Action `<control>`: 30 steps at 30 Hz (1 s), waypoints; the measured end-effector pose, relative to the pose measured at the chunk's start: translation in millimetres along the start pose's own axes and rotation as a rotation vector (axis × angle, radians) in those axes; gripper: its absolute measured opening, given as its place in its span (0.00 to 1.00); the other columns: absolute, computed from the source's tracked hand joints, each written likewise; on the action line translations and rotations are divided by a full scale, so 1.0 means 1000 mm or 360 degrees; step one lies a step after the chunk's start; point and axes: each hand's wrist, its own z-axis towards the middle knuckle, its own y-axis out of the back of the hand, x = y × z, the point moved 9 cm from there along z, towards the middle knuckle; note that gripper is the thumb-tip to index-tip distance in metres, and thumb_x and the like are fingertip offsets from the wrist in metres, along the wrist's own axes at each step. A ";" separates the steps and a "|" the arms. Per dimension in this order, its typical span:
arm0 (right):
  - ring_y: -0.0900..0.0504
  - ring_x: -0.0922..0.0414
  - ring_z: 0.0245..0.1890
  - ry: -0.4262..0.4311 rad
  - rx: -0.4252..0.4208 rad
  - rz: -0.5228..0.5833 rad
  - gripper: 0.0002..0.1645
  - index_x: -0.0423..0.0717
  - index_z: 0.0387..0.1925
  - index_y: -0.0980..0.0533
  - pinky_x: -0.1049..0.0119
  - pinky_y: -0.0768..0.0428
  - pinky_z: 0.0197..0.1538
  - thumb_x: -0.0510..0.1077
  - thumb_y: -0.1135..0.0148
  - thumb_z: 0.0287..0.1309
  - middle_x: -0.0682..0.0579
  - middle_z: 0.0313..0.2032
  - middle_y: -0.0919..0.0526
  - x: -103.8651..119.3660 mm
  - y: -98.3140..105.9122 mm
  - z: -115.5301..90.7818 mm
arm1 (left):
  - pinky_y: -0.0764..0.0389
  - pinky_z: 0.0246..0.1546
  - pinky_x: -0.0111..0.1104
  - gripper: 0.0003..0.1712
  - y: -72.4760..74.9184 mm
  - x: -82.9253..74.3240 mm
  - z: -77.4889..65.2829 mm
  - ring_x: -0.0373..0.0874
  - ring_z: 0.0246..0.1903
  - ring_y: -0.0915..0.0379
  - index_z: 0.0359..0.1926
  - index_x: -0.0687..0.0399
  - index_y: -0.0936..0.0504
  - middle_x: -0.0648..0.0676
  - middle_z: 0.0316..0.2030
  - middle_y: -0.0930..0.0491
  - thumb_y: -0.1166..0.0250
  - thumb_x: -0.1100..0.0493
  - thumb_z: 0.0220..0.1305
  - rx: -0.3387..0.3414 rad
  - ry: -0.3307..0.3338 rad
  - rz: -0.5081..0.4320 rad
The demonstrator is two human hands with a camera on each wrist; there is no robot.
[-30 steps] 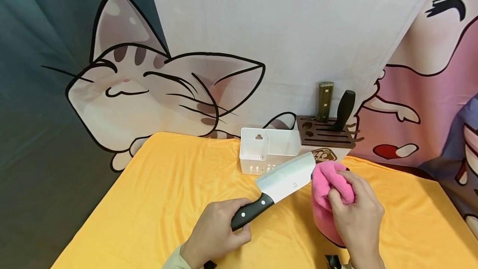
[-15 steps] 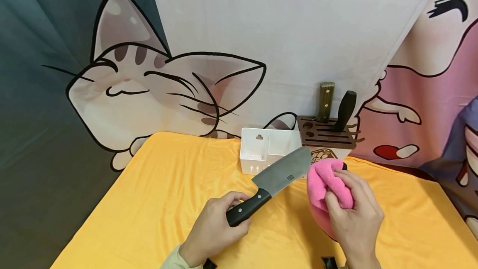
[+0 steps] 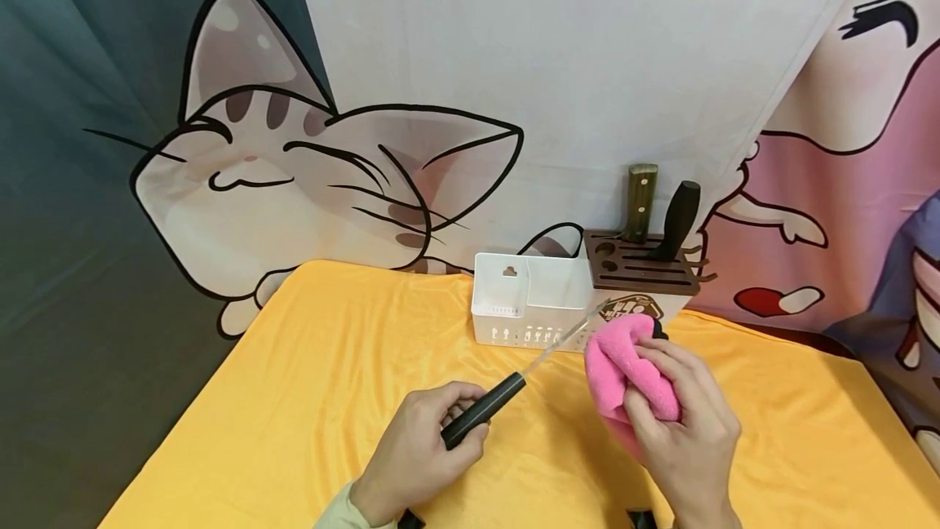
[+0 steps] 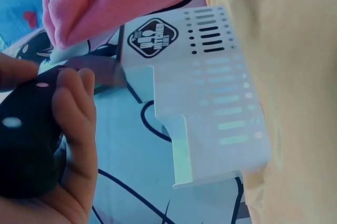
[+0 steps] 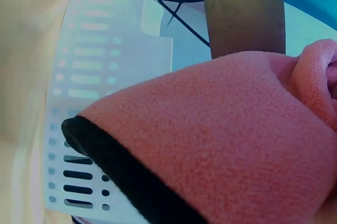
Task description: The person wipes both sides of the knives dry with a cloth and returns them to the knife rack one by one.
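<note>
My left hand point(image 3: 426, 443) grips the black riveted handle of a cleaver-like kitchen knife point(image 3: 485, 410) above the table. The blade is turned edge-on in the head view and points up and right toward the cloth. In the right wrist view the broad blade point(image 5: 245, 13) shows, its far part hidden behind the cloth. My right hand point(image 3: 686, 415) pinches a bunched pink cloth point(image 3: 624, 370) with dark edging, close by the blade's tip. In the left wrist view the cloth point(image 4: 121, 0) hangs just above the blade.
A white perforated holder point(image 3: 507, 321) with a brown slotted top point(image 3: 639, 264) stands at the table's back. Upright in its slots are a wooden-handled knife point(image 3: 640, 202) and a black-handled one point(image 3: 677, 220). A yellow cloth point(image 3: 316, 382) covers the table; a printed curtain point(image 3: 587, 88) hangs behind.
The knife has rolled from showing its flat side to standing edge-on in the head view. My right hand and the pink cloth have shifted a little left.
</note>
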 end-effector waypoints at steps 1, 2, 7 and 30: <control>0.17 0.61 0.45 0.0009 0.0008 0.0013 0.11 0.29 0.32 0.17 0.77 0.25 0.55 0.34 0.37 0.46 0.36 0.37 0.15 0.001 -0.001 -0.001 | 0.21 0.25 0.26 0.12 0.000 -0.001 0.000 0.28 0.25 0.25 0.44 0.54 0.18 0.38 0.27 0.20 0.30 0.66 0.57 -0.0001 -0.0015 -0.0017; 0.17 0.60 0.45 0.0019 0.0015 0.0027 0.11 0.29 0.32 0.17 0.76 0.25 0.55 0.34 0.37 0.46 0.36 0.37 0.15 0.001 -0.002 -0.001 | 0.21 0.25 0.27 0.12 0.000 -0.001 0.000 0.28 0.25 0.25 0.43 0.55 0.18 0.38 0.27 0.21 0.31 0.66 0.58 0.0000 -0.0023 -0.0036; 0.17 0.59 0.45 0.0076 0.0063 0.0097 0.12 0.29 0.33 0.17 0.76 0.25 0.55 0.34 0.38 0.46 0.35 0.38 0.15 0.005 -0.007 -0.004 | 0.21 0.24 0.27 0.11 -0.001 -0.002 0.000 0.28 0.25 0.25 0.43 0.55 0.17 0.39 0.27 0.21 0.32 0.66 0.58 -0.0002 -0.0045 -0.0048; 0.19 0.48 0.43 0.0430 0.0459 0.0421 0.14 0.33 0.37 0.16 0.71 0.26 0.60 0.42 0.38 0.68 0.37 0.42 0.17 0.036 -0.043 -0.024 | 0.34 0.14 0.20 0.08 -0.013 -0.001 -0.002 0.22 0.18 0.31 0.37 0.47 0.18 0.36 0.18 0.24 0.36 0.67 0.62 0.0067 0.0005 -0.0194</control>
